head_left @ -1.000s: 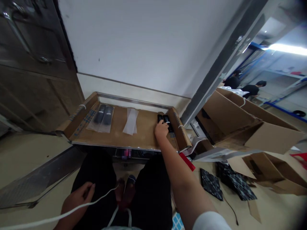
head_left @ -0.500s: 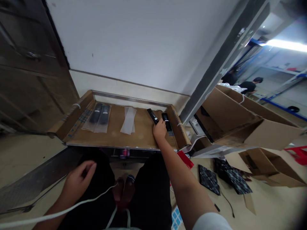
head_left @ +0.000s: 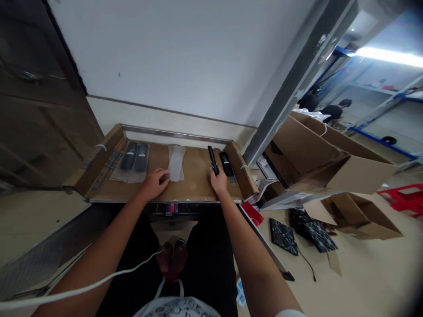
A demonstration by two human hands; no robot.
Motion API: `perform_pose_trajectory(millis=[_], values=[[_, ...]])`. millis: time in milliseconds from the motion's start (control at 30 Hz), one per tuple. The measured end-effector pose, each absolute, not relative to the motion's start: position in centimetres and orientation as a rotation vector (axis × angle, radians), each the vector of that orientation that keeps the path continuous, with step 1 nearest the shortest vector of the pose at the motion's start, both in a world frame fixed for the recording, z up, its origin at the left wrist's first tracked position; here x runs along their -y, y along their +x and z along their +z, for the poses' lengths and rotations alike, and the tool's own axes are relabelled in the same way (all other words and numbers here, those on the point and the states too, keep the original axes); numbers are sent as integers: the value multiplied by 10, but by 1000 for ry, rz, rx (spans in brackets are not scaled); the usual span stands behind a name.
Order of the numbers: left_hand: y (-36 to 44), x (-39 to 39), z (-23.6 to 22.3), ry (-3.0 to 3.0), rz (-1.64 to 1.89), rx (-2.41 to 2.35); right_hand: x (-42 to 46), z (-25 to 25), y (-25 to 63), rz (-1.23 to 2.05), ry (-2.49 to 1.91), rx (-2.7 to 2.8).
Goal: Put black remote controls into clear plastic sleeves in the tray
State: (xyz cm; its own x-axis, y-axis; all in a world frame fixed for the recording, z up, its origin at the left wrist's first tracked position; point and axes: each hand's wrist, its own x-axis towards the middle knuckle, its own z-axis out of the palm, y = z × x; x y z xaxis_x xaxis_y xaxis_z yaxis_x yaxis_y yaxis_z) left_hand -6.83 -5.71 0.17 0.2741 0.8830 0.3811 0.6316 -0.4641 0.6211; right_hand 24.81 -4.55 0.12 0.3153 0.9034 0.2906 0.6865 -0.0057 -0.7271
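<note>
My right hand (head_left: pixel 218 181) grips the near end of a black remote control (head_left: pixel 213 159), tilted up off the cardboard and seen from its narrow side. A second black remote control (head_left: pixel 226 164) with a small white label lies just right of it. My left hand (head_left: pixel 155 183) is at the left edge of some flat, clear plastic bags (head_left: pixel 176 163), its fingers curled and pinching the lower left edge. Left of that hand, two dark remote controls (head_left: pixel 141 157) lie side by side in clear bags.
A cardboard-lined tray (head_left: pixel 194 189) with raised sides forms the work surface against a white wall (head_left: pixel 178 57). Open cardboard boxes (head_left: pixel 317 154) stand at the right, with black patterned panels (head_left: pixel 283 236) on the floor. A white cable (head_left: pixel 109 278) crosses my lap. Two people sit in the background.
My left hand has moved from above my lap up to the plastic bags. My right hand has lifted the remote control and turned it onto its side, away from the other one.
</note>
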Motion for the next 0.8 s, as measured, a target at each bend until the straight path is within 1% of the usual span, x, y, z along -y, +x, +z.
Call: perform_pose_trajectory(millis=[167,367,567,800], values=[[-66,57,6,2212,923,-1435,43,3,250,382,-1724,1363],[-53,60,9,2252,984,-1477,56,12,241,871,-1556,1250],[-26,61,5,2253,1009,-1443,115,30,232,1360,-1422,1351],[-22,62,8,2274,946,-1325,172,43,229,1573,-1443,1477]])
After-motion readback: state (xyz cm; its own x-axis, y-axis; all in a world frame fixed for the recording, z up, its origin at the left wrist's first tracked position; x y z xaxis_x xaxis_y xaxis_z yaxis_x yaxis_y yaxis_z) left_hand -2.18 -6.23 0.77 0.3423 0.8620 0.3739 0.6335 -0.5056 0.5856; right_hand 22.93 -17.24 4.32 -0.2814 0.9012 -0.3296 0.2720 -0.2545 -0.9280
